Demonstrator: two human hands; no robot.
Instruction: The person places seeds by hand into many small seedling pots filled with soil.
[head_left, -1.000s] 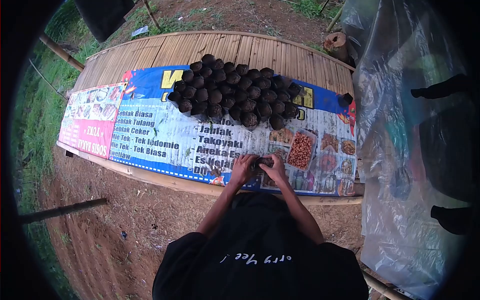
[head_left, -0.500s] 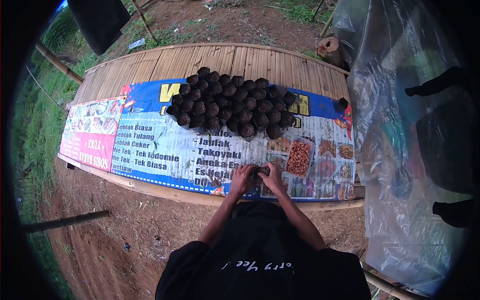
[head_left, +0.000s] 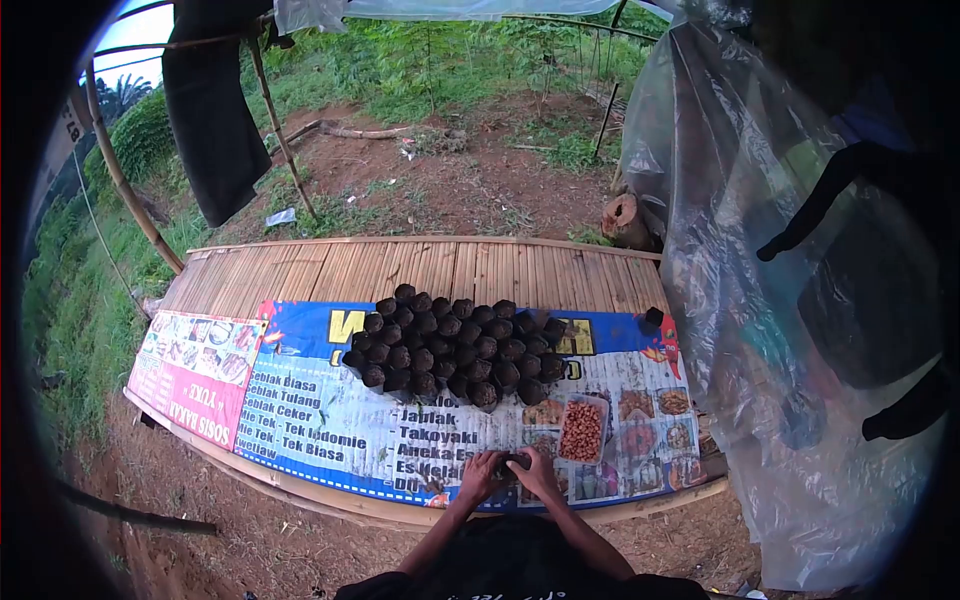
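Between my hands is a small black seedling bag that looks filled with dark soil. My left hand has its fingers closed round one side of it. My right hand grips the other side, its thumb near the top. Both hands are low over the front edge of the banner. Just right of them stands a clear plastic tub holding reddish-brown seeds or nuts. Beyond, a tight cluster of black soil-filled bags stands upright. Fine detail inside the held bag is too small to make out.
A printed menu banner covers much of the bamboo table. One lone black bag stands at the far right. Clear plastic sheeting hangs on the right. A dark cloth hangs from a pole at upper left.
My head view has tilted up, so the table sits lower in the picture and more ground shows beyond. Both hands are still on the black bag in the same place by the tub.
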